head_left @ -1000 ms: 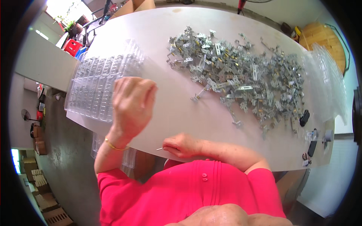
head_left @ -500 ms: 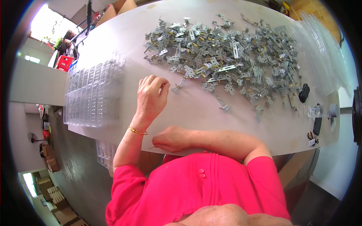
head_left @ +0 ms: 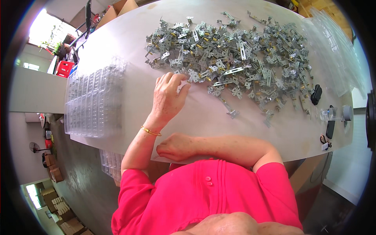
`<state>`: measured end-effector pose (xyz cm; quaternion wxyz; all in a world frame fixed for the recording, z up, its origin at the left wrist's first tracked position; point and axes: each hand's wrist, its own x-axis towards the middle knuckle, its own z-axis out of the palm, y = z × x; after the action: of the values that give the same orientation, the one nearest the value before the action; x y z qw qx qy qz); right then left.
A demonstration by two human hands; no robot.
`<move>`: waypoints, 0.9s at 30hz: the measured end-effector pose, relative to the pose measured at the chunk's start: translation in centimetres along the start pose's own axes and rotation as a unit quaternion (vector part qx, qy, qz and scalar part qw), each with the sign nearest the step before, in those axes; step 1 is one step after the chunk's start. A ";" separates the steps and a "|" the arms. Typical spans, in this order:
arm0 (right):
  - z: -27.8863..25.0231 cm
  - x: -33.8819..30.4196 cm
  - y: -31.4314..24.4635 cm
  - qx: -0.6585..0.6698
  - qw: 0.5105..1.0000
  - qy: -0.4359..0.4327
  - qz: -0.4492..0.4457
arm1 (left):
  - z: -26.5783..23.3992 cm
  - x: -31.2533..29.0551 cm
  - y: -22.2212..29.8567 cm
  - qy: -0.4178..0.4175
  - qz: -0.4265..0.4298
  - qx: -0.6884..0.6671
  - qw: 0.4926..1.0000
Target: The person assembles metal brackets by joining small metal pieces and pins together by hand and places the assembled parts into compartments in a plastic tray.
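Observation:
My left hand (head_left: 169,97), with a gold bracelet (head_left: 150,131) at its wrist, reaches to the near left edge of a heap of small metal brackets (head_left: 231,58). Its thumb and index fingertips are apart beside a loose bracket, which the hand mostly hides. Close to my body, at the table's front edge, my right hand (head_left: 177,147) is closed round a thin metal piece (head_left: 156,156). Only a short end of that piece sticks out on the left; the rest is hidden in the fingers.
Clear plastic compartment trays (head_left: 94,102) are stacked on the left of the white table (head_left: 219,129). Clear plastic sheets or bags (head_left: 333,51) lie at the right. Nearby are a black case (head_left: 316,94), a clear bottle (head_left: 331,114) and a dark phone-like object (head_left: 330,129).
My left hand has moved right and slightly forward to a loose bracket at the heap's edge, its thumb and index finger spreading. My right hand has stayed almost where it was.

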<state>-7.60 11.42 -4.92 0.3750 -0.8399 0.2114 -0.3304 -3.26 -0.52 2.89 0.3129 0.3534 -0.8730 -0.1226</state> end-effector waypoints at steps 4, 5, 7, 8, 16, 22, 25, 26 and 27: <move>0.1 -0.1 0.0 0.012 1.000 0.005 0.003 | 1.0 0.9 -0.1 -0.007 0.012 0.005 1.000; 0.0 -0.1 -0.1 0.016 1.000 0.009 0.007 | 1.3 1.0 -0.2 -0.013 0.017 0.004 1.000; -0.2 -0.1 -0.3 0.025 1.000 0.012 0.007 | 1.6 1.2 -0.1 -0.021 0.024 0.002 0.999; -0.2 0.0 -0.4 0.035 0.999 0.014 0.006 | 1.6 1.2 -0.1 -0.029 0.022 0.000 0.999; -0.5 0.1 -0.4 0.044 0.999 0.004 0.015 | 2.0 1.5 -0.3 -0.015 0.038 -0.014 0.999; -0.3 0.0 -0.4 0.050 0.998 0.008 0.024 | 2.1 1.3 0.1 -0.025 0.029 0.012 0.999; 0.0 0.0 -0.3 0.055 0.998 0.012 0.024 | 1.1 1.9 0.2 0.004 0.020 0.005 1.000; 0.0 0.0 -0.2 0.052 0.998 0.005 0.028 | 0.9 2.2 0.1 0.008 0.008 0.005 1.000; 0.0 0.0 -0.2 0.051 0.998 0.005 0.027 | 0.6 2.5 -0.2 0.012 -0.005 0.007 1.000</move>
<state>-7.61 11.53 -4.72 0.4250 -0.8123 0.2186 -0.3343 -4.89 -2.38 3.47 0.3208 0.3609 -0.8682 -0.1140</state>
